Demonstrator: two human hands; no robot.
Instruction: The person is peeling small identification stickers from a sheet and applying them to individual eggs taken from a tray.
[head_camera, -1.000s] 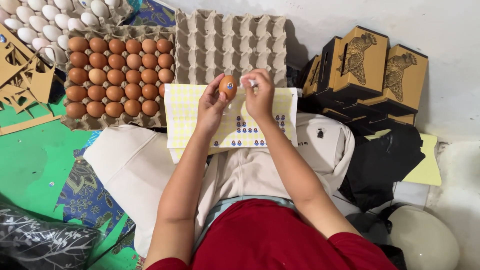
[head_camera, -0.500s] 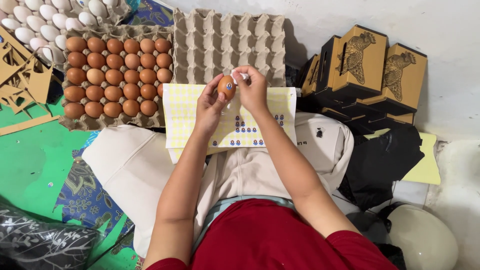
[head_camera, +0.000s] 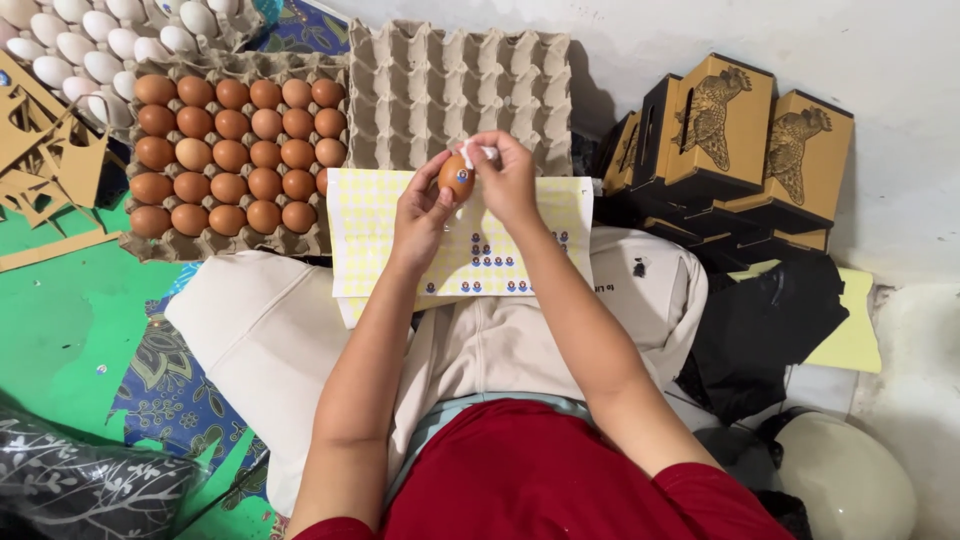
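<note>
My left hand (head_camera: 425, 205) holds a brown egg (head_camera: 457, 176) with a small blue sticker on its side, raised above a yellow sticker sheet (head_camera: 375, 230) on my lap. My right hand (head_camera: 508, 178) touches the egg from the right, its fingers pinching a small white cloth or tissue (head_camera: 468, 152) against the egg's top. A few blue stickers remain along the sheet's lower part. Behind the sheet stands an empty grey egg tray (head_camera: 455, 85). Left of it a tray (head_camera: 135, 245) holds several brown eggs.
White eggs in a tray (head_camera: 90, 50) sit at the top left. Cardboard cut-outs (head_camera: 45, 170) lie on the green mat at left. Brown printed boxes (head_camera: 740, 130) stack at right over a black bag (head_camera: 770, 330). A white wall runs behind.
My hands and the egg stayed in about the same place. My right hand shifted over the egg's top, and the blue sticker on the egg now faces me.
</note>
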